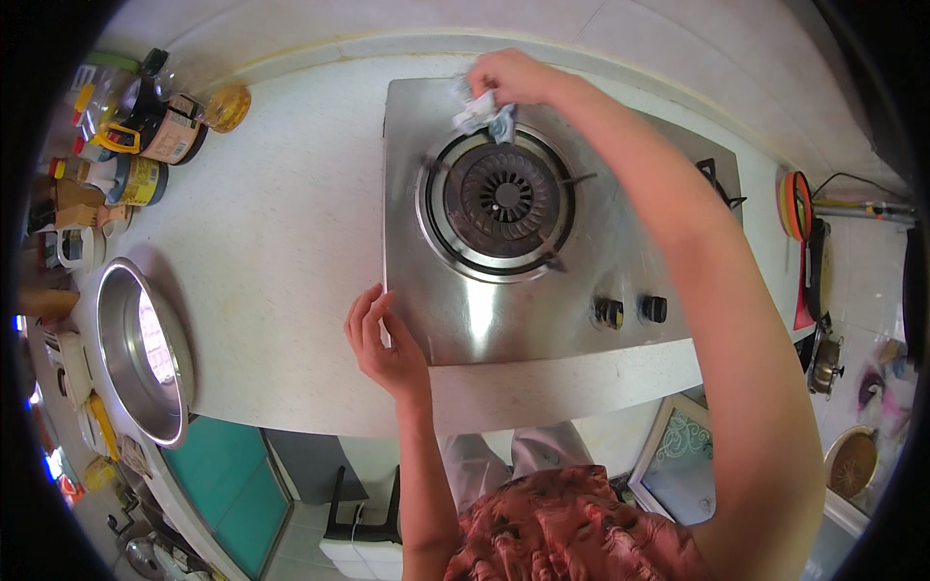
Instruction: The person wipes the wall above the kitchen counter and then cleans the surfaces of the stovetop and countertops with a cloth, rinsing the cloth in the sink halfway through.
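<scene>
My right hand [512, 76] grips a crumpled white and grey-green cloth or tissue [479, 114] at the back of the stainless-steel gas cooktop [465, 312], just behind the round burner [508, 194]. Part of the wad hangs over the burner's outer ring. My left hand [385, 345] is beside the cooktop's front left corner, its fingers apart and slightly curled, with nothing in them. Whether it touches the counter or the cooktop edge cannot be told. Two black control knobs [609, 312] sit on the front right of the steel top.
A steel basin [145, 352] stands at the left on the pale countertop [290, 290]. Oil and sauce bottles [174, 134] crowd the back left. A black pan support [716, 181] is partly hidden behind my right arm. Orange-rimmed round items [797, 205] stand at the right by the wall.
</scene>
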Available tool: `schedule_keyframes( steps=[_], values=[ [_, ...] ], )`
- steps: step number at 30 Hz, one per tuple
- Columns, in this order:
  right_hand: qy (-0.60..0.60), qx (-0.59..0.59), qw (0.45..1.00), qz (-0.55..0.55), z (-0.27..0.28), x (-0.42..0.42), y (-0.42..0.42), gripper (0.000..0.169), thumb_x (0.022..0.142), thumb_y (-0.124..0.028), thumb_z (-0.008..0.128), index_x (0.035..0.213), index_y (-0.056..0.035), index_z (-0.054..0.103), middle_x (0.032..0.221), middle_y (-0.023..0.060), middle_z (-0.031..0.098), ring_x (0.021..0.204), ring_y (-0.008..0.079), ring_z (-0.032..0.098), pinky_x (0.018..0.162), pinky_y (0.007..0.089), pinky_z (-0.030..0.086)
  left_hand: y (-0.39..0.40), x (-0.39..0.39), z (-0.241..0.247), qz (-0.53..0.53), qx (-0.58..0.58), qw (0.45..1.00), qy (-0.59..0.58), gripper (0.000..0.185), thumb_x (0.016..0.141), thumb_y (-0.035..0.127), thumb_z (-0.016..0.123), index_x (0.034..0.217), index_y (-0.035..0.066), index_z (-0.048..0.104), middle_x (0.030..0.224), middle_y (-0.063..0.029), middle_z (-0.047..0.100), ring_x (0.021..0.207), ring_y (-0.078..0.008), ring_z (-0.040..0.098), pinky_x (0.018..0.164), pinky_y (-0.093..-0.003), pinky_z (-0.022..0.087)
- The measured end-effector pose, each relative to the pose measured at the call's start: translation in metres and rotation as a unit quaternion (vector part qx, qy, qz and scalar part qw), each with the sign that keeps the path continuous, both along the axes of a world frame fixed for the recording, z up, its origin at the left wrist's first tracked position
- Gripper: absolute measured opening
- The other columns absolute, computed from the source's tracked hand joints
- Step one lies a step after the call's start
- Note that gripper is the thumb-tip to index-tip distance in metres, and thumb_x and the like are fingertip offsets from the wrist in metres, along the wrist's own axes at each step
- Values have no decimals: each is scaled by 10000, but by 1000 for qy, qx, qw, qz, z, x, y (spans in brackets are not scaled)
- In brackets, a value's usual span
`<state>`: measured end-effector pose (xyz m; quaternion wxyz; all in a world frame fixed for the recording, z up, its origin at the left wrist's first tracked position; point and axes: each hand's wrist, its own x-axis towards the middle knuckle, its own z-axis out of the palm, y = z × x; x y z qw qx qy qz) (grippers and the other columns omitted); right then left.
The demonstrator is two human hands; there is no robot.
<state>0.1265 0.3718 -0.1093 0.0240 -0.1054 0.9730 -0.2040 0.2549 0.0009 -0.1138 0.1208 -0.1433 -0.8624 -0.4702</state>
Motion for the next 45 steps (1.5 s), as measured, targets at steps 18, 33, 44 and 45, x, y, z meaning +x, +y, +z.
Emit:
schedule_keyframes(
  steps=[18,33,44,45],
  values=[
    [33,51,997,37,11,79,13,427,732,56,556,1083,-166,652,965,31,534,935,215,515,781,322,441,44,26,0,-10,-1,1000,-2,199,799,-93,532,912,29,641,1050,-85,626,1015,-242,558,870,-336,446],
    [-7,154,967,203,15,80,47,464,720,17,568,1124,-204,620,1093,0,533,1041,208,493,848,305,486,63,37,-11,93,15,995,-33,215,809,-68,531,969,28,637,1092,-86,606,1046,-241,534,892,-332,431],
    [51,27,981,184,-4,68,37,401,670,22,615,1047,-113,634,909,77,560,887,265,555,756,351,477,86,38,2,96,-36,993,-55,155,712,36,713,864,54,684,962,-53,603,955,-230,519,833,-333,427],
    [32,27,979,199,2,84,44,391,663,27,618,1032,-101,637,886,82,551,858,269,559,739,357,478,82,37,2,97,-34,994,-45,142,702,40,720,838,54,684,946,-50,604,942,-233,521,820,-334,430]
  ],
)
